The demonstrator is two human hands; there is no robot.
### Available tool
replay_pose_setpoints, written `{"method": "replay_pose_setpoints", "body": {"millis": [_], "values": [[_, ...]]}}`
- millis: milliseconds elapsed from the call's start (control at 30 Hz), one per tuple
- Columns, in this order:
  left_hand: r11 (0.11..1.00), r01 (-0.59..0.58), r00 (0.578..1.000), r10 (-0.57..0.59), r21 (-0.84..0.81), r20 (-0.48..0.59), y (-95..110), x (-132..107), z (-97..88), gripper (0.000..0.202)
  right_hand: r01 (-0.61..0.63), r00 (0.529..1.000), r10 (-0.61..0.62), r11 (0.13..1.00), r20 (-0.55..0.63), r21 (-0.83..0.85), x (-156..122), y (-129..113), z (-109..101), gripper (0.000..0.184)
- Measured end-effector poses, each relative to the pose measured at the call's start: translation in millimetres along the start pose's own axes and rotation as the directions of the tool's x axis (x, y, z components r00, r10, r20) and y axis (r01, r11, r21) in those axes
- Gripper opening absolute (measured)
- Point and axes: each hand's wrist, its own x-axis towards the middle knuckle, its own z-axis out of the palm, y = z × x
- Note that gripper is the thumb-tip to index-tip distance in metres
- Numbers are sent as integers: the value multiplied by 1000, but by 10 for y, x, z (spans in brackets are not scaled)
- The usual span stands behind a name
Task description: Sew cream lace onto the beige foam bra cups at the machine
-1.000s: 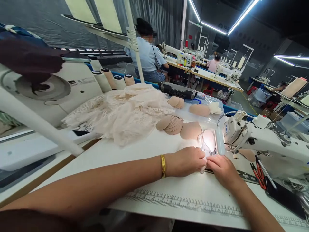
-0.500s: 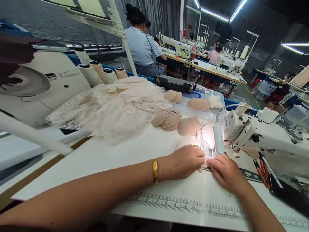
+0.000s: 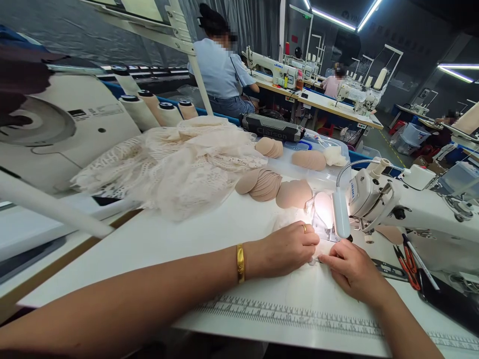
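Beside the lit needle area of the white sewing machine [image 3: 415,197], my left hand [image 3: 288,249] is closed, its fingers pinching a piece of sheer whitish fabric [image 3: 316,257]. The fabric's shape is mostly hidden under the fingers. From the other side, my right hand [image 3: 355,268] holds the same piece at its edge, thumb and forefinger close together and the other fingers curled. A small lamp [image 3: 340,214] on a bent neck shines on the spot. Just behind the hands lies a pale rounded pad [image 3: 324,208], partly covered by the lamp.
Beige oval pads [image 3: 264,185] lie fanned out behind my left hand. A heap of cream lace [image 3: 187,164] spreads to the left. Red-handled snips [image 3: 407,264] and a pen [image 3: 422,263] lie at the right. A printed ruler [image 3: 292,316] runs along the front. A co-worker [image 3: 220,70] sits beyond.
My right hand's fingertips have shifted slightly left and down along the fabric edge. My left hand stays nearly in place; the view has shifted slightly.
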Motion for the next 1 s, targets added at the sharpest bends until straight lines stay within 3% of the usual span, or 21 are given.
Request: {"method": "replay_pose_setpoints", "body": {"millis": [433, 667, 767, 1000], "values": [[998, 14, 1000, -13, -59, 16, 8, -11, -12, 23, -6, 1000, 6, 1000, 1, 9, -17, -13, -12, 33], [983, 11, 1000, -16, -184, -22, -41, -33, 12, 21, -1, 1000, 1, 1000, 9, 18, -2, -28, -15, 35], [987, -4, 1000, 0, -161, -22, -97, 25, 59, 21, -13, 1000, 13, 1000, 13, -3, -21, 3, -11, 33], [996, -81, 997, 80, -24, -24, -256, 298, 175, 25, -173, 985, 172, 978, -16, -119, -60, 131, 13, 22]]}}
